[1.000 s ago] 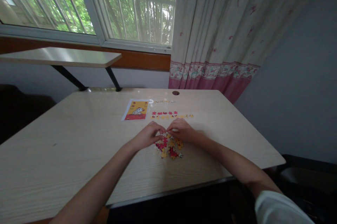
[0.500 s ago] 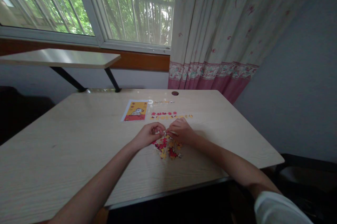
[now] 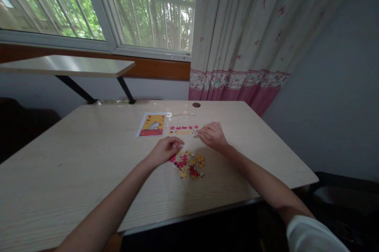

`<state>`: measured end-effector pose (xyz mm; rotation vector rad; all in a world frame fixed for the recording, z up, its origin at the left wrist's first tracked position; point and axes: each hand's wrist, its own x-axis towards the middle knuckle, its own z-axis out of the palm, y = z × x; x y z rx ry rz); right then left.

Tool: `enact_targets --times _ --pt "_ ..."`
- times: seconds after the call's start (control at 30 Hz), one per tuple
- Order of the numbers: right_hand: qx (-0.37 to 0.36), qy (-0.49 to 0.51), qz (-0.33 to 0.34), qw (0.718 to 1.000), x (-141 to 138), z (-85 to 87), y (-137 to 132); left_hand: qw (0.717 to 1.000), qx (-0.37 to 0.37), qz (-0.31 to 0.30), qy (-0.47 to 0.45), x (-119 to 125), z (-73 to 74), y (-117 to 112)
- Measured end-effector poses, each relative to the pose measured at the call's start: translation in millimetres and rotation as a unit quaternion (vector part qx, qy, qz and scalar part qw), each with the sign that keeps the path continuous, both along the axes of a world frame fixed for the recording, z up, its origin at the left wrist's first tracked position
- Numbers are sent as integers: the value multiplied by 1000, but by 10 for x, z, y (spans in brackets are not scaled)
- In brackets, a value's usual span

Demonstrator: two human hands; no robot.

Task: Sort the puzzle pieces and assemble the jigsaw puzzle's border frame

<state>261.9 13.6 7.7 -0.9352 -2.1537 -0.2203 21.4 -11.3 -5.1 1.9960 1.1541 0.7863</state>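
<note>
A loose heap of jigsaw puzzle pieces [image 3: 192, 165], red, yellow and white with black marks, lies on the pale wooden table [image 3: 97, 165]. My left hand [image 3: 166, 151] rests at the heap's upper left, its fingers curled together above a red piece; what they hold is hidden. Beyond the heap, my right hand [image 3: 213, 135] has its fingertips pinched at a white and black puzzle piece [image 3: 194, 132]. That piece sits at the right of a row of yellow pieces [image 3: 183, 132]. Just behind runs a row of red pieces [image 3: 183, 127], and farther back another row [image 3: 183, 115].
A picture sheet [image 3: 152, 124] of a white animal on yellow and red lies left of the rows. Near the back edge is a round cable hole [image 3: 196, 105]. A raised shelf [image 3: 68, 64] stands at the back left, and a curtain [image 3: 237, 47] hangs behind.
My right hand has moved away from the heap, up and right to the yellow row, uncovering the heap's upper part. My left hand has stayed nearly in place.
</note>
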Motion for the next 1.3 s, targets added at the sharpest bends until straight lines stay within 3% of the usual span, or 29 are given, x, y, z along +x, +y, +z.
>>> enact_targets --times 0.3,0.97,1.13,1.3 --pt "9 18 -12 1000 37 1 26 997 59 -10 56 -14 7 9" --pt "-27 28 -29 999 81 63 66 992 89 -20 89 -3 42 -5" --pt "-113 16 -62 992 145 167 421 990 94 -32 100 -8 18 10" --pt "-211 13 -182 960 210 95 1008 989 98 -27 105 -13 22 11"
